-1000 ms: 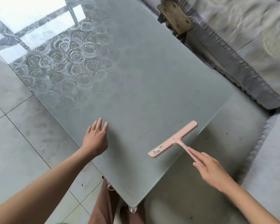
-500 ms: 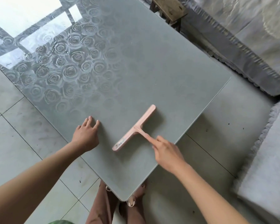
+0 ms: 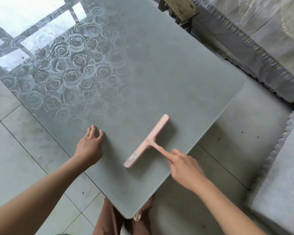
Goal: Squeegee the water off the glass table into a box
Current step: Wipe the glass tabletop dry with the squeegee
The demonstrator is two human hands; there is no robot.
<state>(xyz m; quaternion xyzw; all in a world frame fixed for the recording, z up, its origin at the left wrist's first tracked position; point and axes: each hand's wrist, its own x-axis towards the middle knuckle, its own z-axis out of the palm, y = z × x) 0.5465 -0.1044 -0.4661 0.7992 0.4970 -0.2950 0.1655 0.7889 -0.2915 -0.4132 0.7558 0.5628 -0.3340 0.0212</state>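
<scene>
Pink T-shaped squeegee (image 3: 147,141) sits on the near part of the glass table (image 3: 159,73). Its head runs diagonally with a little sticker on the near end, handle pointing at the right edge. Tabletop's frosted grey-green, rounded corners, rose pattern on the far-left side.

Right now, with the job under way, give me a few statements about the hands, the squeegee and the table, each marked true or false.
1. The right hand grips the pink squeegee by its handle. True.
2. The left hand holds a cloth. False: it holds nothing and rests on the glass table.
3. A box stands on the table beside the squeegee. False: no box is in view.
4. A wooden stool stands past the table's far edge. True.
</scene>
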